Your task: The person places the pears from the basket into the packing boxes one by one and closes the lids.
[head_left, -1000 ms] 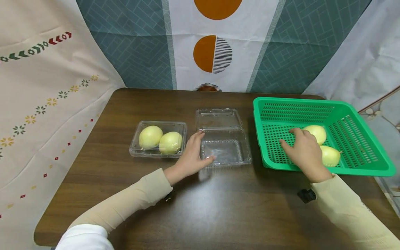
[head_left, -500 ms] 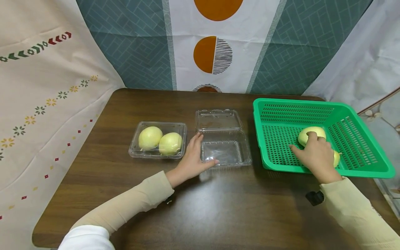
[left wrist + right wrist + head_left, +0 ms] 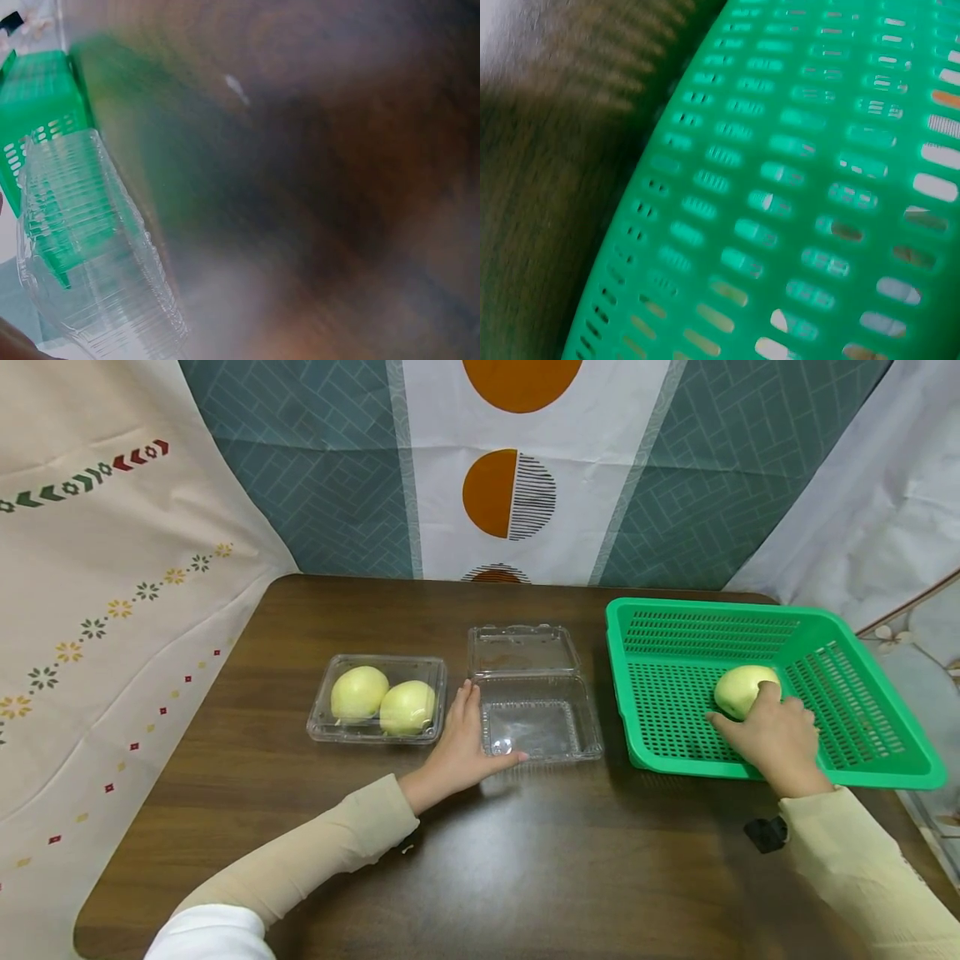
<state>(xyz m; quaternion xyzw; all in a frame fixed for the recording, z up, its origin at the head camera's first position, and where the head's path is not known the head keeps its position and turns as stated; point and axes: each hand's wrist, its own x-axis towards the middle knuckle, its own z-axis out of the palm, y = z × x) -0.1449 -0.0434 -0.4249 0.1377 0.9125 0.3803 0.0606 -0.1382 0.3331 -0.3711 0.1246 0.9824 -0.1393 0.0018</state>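
Note:
In the head view, my right hand reaches into the green plastic basket, lying over the near pear, which it hides. Its thumb points left and its fingers bend downward; whether they grip the pear I cannot tell. A pale yellow pear lies just beyond the fingertips. My left hand rests with fingers straight along the left side of an opened clear clamshell box, its thumb across the front edge. The lid is folded back. The left wrist view shows the clamshell's ribbed wall.
Left of my left hand stands a closed clear box with two pale yellow pears inside. Everything sits on a brown wooden table. Patterned cloth hangs behind. The basket's slotted wall fills much of the right wrist view.
My right hand has moved right and lower in the basket, covering the near pear and exposing more of the far one. My left hand has barely shifted beside the clamshell.

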